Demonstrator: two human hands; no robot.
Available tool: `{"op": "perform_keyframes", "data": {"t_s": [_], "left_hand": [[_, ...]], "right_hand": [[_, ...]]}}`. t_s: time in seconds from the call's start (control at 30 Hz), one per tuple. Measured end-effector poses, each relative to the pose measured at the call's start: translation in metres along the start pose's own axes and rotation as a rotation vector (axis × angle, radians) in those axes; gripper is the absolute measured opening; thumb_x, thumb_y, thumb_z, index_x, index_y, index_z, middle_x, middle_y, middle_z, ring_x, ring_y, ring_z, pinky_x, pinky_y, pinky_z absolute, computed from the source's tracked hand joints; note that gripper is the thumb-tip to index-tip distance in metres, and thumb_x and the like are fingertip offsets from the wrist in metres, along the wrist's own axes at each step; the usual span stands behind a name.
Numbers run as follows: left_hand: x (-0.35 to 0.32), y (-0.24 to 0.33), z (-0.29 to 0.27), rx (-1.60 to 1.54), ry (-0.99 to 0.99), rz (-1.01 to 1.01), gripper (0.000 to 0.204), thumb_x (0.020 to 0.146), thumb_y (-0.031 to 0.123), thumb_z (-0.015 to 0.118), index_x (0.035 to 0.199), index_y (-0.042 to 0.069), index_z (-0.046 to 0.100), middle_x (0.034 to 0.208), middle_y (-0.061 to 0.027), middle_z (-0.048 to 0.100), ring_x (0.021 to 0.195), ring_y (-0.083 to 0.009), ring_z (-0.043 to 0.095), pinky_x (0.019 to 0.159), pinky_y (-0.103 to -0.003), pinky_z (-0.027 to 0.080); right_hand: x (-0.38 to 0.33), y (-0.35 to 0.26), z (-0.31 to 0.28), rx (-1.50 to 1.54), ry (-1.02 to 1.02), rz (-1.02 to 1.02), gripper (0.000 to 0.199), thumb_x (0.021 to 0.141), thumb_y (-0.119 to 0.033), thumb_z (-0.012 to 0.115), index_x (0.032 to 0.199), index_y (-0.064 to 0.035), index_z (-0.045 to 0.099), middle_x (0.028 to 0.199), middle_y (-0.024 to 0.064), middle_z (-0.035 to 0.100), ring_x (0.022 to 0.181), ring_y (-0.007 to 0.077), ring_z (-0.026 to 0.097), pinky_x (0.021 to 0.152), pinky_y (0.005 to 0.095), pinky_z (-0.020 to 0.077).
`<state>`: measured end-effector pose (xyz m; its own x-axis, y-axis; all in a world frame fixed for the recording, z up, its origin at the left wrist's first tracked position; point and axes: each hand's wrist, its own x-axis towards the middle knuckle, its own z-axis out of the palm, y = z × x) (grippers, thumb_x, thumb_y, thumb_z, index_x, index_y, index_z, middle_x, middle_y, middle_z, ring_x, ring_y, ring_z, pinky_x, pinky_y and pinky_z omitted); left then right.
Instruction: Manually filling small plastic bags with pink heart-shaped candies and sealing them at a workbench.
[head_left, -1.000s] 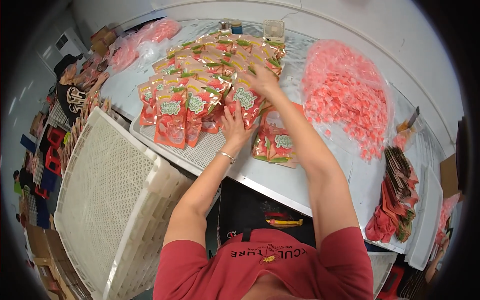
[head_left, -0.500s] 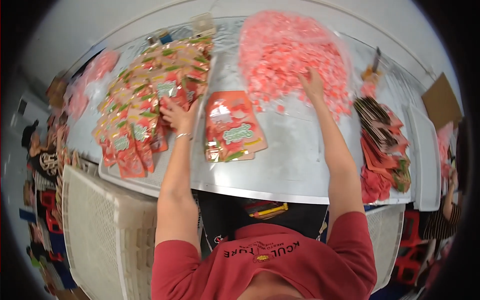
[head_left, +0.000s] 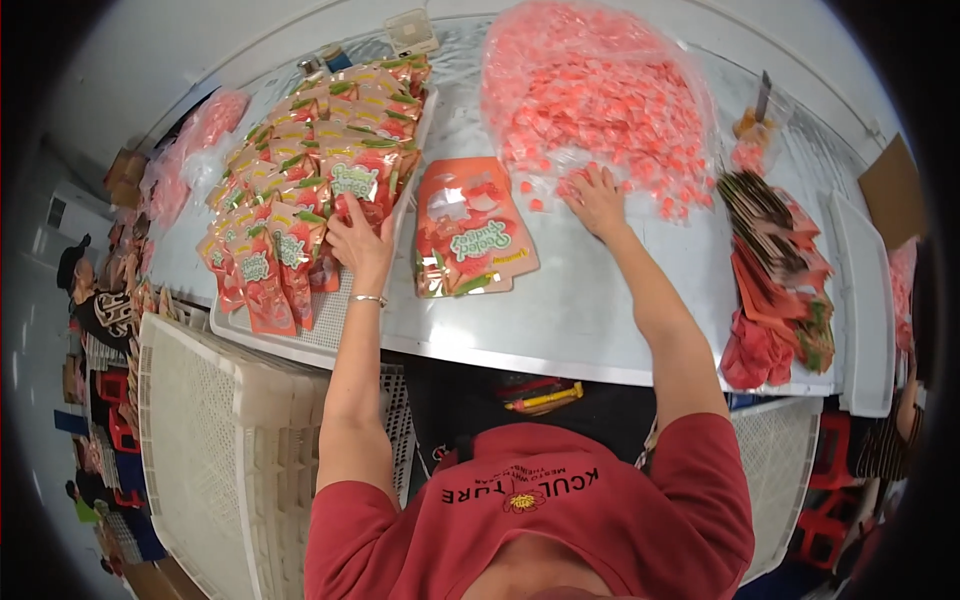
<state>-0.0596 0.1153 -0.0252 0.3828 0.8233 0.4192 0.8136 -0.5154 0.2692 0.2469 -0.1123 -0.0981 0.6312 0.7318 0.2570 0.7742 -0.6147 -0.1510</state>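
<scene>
The left hand (head_left: 358, 240) is closed around a filled pouch (head_left: 352, 185), holding it over the tray (head_left: 330, 320) of stacked pouches (head_left: 300, 190) at the worktop's left edge. The right hand (head_left: 597, 200) lies flat with fingers spread on the near fringe of the heap of pink sweets (head_left: 600, 100) toward the far edge; it looks to be resting on a few sweets, though I cannot tell whether it has gripped any.

Between the hands a small stack of empty pouches (head_left: 470, 235) lies flat in the middle of the worktop (head_left: 580, 320). My worry is the loose sweets at the heap's near fringe: a sweep of that right hand could scatter them toward the near edge. The pouches on the tray overlap steeply, and a nudge might slide some off.

A pile of flat bags (head_left: 775, 260) sits at the right edge, a white crate (head_left: 210, 430) below the near-left corner, and a small white box (head_left: 412, 32) at the far edge.
</scene>
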Motion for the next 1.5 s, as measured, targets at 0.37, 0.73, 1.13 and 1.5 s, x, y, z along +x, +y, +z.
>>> {"op": "perform_keyframes", "data": {"t_s": [0.37,0.73,1.13,1.5], "left_hand": [[-0.087,0.032,0.026,-0.359,-0.380,0.886,0.021,0.072,0.014,0.063,0.091,0.005,0.060,0.095,-0.0159,0.058,0.092,-0.0341,0.055,0.074,-0.044,0.046],[-0.064,0.065,0.027,-0.457,-0.719,0.624,0.021,0.073,0.013,0.069,0.068,0.000,0.054,0.059,-0.0119,0.056,0.055,-0.0226,0.057,0.050,-0.034,0.043],[-0.059,0.074,0.028,-0.841,-0.831,0.419,0.019,0.081,0.012,0.065,0.071,0.002,0.053,0.063,0.0024,0.051,0.055,-0.0044,0.044,0.048,-0.020,0.036],[-0.063,0.080,0.008,-1.074,-0.819,0.063,0.015,0.085,0.011,0.057,0.075,0.003,0.051,0.062,0.0008,0.048,0.054,-0.0081,0.042,0.049,-0.025,0.039]], "right_hand": [[-0.092,0.035,-0.060,0.026,0.044,0.098,0.055,0.085,-0.042,0.054,0.134,-0.0202,0.041,0.144,0.0142,0.027,0.133,0.0353,0.025,0.100,0.0606,0.0243],[-0.107,0.024,-0.039,0.135,0.152,0.024,0.043,0.079,-0.029,0.062,0.118,-0.0157,0.053,0.133,0.0140,0.042,0.130,0.0324,0.030,0.099,0.0580,0.0280],[-0.138,-0.033,-0.085,0.398,0.401,-0.150,0.045,0.073,-0.019,0.067,0.117,-0.0173,0.055,0.130,0.0113,0.045,0.126,0.0303,0.036,0.097,0.0522,0.0311],[-0.111,-0.119,-0.072,0.218,0.372,-0.640,0.011,0.074,-0.010,0.057,0.085,-0.0066,0.059,0.108,0.0065,0.055,0.109,0.0235,0.047,0.085,0.0438,0.0363]]}}
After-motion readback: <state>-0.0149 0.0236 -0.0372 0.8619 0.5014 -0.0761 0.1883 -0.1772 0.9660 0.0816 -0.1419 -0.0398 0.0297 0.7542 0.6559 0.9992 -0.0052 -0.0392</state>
